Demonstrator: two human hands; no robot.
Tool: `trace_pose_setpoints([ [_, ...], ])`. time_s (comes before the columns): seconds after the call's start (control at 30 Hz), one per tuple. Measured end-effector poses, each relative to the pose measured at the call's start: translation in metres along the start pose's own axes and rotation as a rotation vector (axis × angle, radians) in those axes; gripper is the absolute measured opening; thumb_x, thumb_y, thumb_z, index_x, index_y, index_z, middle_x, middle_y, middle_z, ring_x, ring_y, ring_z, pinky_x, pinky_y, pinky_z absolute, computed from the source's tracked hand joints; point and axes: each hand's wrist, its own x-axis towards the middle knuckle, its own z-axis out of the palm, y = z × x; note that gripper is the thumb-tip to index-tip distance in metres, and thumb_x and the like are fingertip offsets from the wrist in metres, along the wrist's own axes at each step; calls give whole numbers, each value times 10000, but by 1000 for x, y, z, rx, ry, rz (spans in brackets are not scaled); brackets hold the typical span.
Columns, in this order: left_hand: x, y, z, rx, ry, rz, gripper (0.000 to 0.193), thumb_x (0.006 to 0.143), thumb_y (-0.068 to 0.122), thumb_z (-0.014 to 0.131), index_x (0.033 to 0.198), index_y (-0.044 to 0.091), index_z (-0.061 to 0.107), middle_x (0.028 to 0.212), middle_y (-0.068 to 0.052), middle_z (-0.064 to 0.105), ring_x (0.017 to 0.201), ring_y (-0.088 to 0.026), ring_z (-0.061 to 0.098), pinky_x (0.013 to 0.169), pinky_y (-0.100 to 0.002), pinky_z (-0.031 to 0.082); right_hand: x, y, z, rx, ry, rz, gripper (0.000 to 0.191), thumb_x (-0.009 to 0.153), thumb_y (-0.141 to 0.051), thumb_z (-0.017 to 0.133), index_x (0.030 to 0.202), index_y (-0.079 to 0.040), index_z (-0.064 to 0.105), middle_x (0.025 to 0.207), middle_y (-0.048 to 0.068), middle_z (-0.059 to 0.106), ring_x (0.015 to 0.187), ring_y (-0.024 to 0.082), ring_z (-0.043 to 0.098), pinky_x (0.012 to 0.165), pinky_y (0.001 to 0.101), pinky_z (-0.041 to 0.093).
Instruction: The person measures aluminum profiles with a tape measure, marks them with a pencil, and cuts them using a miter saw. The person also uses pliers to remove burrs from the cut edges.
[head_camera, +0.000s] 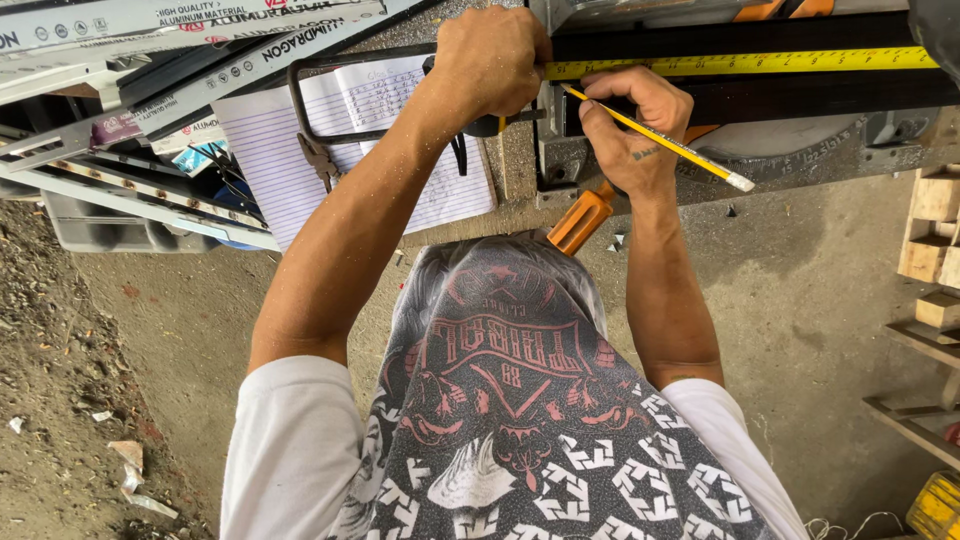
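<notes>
My left hand (490, 60) is closed over the case of a tape measure at the left end of a black metal bar (800, 95). The yellow tape blade (740, 63) runs to the right along the bar's top edge. My right hand (635, 125) grips a yellow pencil (690, 155), with its tip against the bar just below the tape, close to my left hand. The bar lies across a saw bench (800, 150) with a round scaled plate.
An orange tool handle (580, 218) sticks out under my right wrist. A lined notebook (350, 140) lies left of it, under a dark metal clamp (320, 110). Aluminium profiles (150, 60) pile up at the left over a grey crate (110, 225). Wooden pallets (935, 250) stand at the right.
</notes>
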Motion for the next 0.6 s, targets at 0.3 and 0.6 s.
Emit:
trace_pose_setpoints([
  [0.3,0,-2,5,-15,62,30,252,764,162,746,993,238,819,823,-88,759,751,-292,733,650,-439,580,1,1,-1,-23,-6,10,114,887,9,735,1000,25,732,1021,145,778,944,221,772,870,328,623],
  [0.6,3,-7,15,-5,96,63,227,760,161,758,967,225,826,762,-59,757,662,-252,723,592,-412,570,2,3,-2,-32,-23,-25,97,900,17,735,997,22,734,1022,149,778,950,230,783,874,337,646],
])
